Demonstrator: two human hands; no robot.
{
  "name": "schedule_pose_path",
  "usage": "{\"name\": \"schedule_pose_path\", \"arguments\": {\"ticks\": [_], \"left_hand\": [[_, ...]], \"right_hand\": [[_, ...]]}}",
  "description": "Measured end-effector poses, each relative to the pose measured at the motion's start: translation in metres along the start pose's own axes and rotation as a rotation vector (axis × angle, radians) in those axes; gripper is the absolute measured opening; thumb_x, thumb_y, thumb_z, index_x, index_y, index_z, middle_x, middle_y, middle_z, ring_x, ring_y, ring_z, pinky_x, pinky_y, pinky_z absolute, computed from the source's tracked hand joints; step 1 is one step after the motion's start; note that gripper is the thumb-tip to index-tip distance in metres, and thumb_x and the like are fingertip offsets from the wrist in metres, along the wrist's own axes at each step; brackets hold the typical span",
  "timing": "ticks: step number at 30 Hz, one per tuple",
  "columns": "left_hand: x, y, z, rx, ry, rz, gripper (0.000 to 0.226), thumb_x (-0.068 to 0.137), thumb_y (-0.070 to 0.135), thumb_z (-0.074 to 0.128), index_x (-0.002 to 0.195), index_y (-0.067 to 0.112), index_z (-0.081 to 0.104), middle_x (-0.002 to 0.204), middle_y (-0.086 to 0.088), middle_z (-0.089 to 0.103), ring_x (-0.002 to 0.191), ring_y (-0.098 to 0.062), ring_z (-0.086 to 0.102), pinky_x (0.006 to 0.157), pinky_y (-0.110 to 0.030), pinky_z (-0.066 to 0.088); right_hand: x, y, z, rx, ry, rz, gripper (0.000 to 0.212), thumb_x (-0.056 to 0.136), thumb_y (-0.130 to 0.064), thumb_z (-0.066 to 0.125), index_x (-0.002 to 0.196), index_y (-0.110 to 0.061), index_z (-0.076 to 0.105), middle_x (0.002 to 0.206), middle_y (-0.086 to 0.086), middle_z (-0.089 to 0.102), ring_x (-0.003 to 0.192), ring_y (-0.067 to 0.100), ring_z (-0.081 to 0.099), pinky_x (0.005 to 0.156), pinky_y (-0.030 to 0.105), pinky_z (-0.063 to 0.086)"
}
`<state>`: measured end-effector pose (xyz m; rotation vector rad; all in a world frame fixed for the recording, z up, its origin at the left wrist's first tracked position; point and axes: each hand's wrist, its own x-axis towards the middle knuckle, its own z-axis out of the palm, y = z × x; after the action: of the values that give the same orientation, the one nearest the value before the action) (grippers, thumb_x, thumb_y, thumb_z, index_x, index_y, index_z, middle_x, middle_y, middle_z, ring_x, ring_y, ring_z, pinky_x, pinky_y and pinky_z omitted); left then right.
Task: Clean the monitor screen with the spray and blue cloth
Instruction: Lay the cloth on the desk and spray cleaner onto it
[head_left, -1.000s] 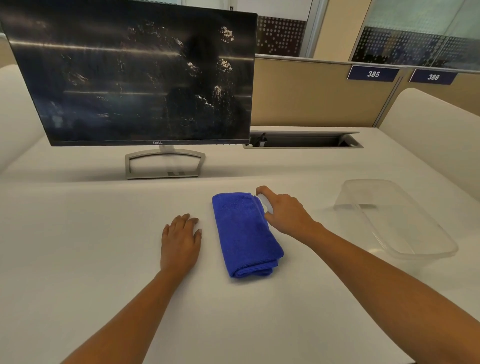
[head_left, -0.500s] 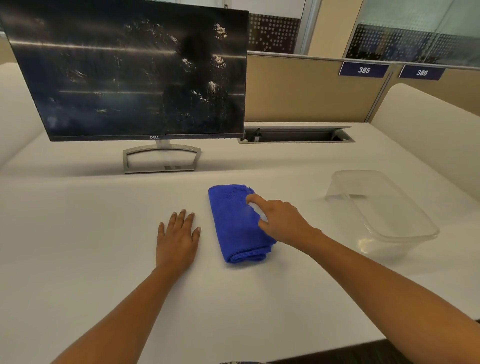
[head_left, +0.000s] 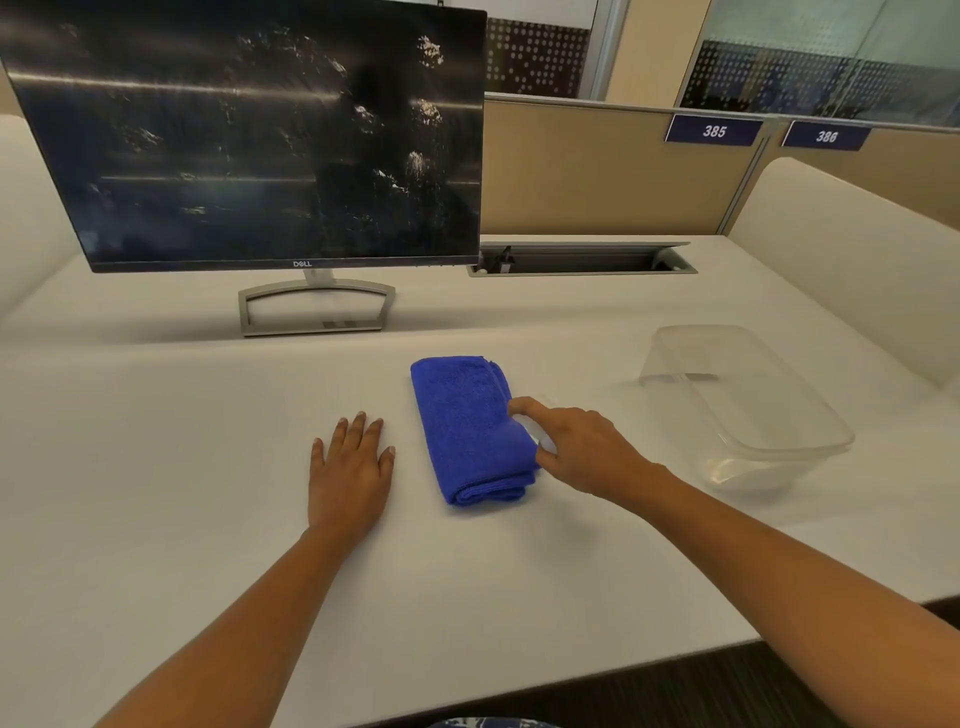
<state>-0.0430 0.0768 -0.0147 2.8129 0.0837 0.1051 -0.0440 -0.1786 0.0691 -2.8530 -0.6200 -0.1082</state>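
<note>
Centre frame, on the desk (head_left: 156, 467), the folded cloth (head_left: 467, 431) lies flat, well apart from the monitor (head_left: 249, 140) at upper left, whose dark screen shows pale specks and streaks, so wiping looks not yet done. Right hand (head_left: 587, 452) arches at the cloth's right edge, index and thumb touching it, over a pale sliver, probably the spray (head_left: 537, 432); cannot tell if it grips. Left hand (head_left: 350, 467) lies flat, fingers straight, left of the cloth, likely bracing; clear tub (head_left: 670, 358) at right.

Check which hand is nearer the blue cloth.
Right. The right hand touches the right edge of the blue cloth, curled round a white spray bottle. The left hand lies flat on the table, apart from the cloth's left edge.
</note>
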Motion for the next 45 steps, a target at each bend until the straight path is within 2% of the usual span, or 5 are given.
{"name": "schedule_pose_path", "arguments": {"ticks": [7, 16, 21, 26, 45], "left_hand": [[-0.001, 0.000, 0.000, 0.007, -0.010, 0.008, 0.050, 0.097, 0.035, 0.024, 0.145, 0.021, 0.019, 0.156, -0.001, 0.015, 0.145, -0.018, 0.008, 0.117, -0.041, 0.004], [-0.004, 0.000, -0.001, 0.003, -0.012, 0.006, 0.050, 0.097, 0.036, 0.024, 0.145, 0.021, 0.019, 0.156, 0.000, 0.014, 0.145, -0.018, 0.008, 0.117, -0.040, 0.004], [-0.006, 0.000, -0.002, -0.004, -0.012, 0.008, 0.050, 0.097, 0.036, 0.024, 0.145, 0.021, 0.019, 0.156, 0.000, 0.014, 0.145, -0.017, 0.007, 0.117, -0.040, 0.004], [-0.007, 0.001, -0.003, -0.014, -0.009, 0.005, 0.050, 0.097, 0.036, 0.024, 0.145, 0.022, 0.020, 0.156, 0.000, 0.015, 0.145, -0.017, 0.008, 0.117, -0.040, 0.004], [-0.006, 0.000, -0.002, -0.010, -0.003, 0.010, 0.049, 0.097, 0.037, 0.024, 0.144, 0.022, 0.021, 0.156, 0.000, 0.016, 0.145, -0.017, 0.009, 0.117, -0.040, 0.005]], "right_hand": [[-0.014, 0.012, -0.007, -0.021, 0.106, 0.066, 0.041, 0.082, -0.009, 0.047, 0.121, -0.022, 0.044, 0.064, 0.002, 0.047, 0.051, 0.022, 0.039, 0.043, 0.019, 0.026], [0.020, -0.006, -0.019, -0.020, 0.100, 0.015, 0.046, 0.086, -0.010, 0.044, 0.129, -0.023, 0.037, 0.067, 0.011, 0.056, 0.052, 0.022, 0.045, 0.052, 0.032, 0.042], [0.039, -0.009, -0.026, -0.013, 0.152, 0.031, 0.036, 0.086, -0.010, 0.047, 0.121, -0.017, 0.041, 0.059, 0.002, 0.043, 0.044, 0.013, 0.035, 0.045, 0.025, 0.032], [0.059, -0.013, -0.037, -0.001, 0.186, 0.017, 0.046, 0.088, -0.014, 0.050, 0.131, -0.018, 0.036, 0.072, 0.008, 0.053, 0.058, 0.020, 0.050, 0.059, 0.032, 0.047], [0.069, -0.013, -0.026, 0.034, 0.272, 0.099, 0.044, 0.088, -0.014, 0.054, 0.129, -0.019, 0.037, 0.070, 0.005, 0.050, 0.050, 0.011, 0.043, 0.054, 0.028, 0.046]]}}
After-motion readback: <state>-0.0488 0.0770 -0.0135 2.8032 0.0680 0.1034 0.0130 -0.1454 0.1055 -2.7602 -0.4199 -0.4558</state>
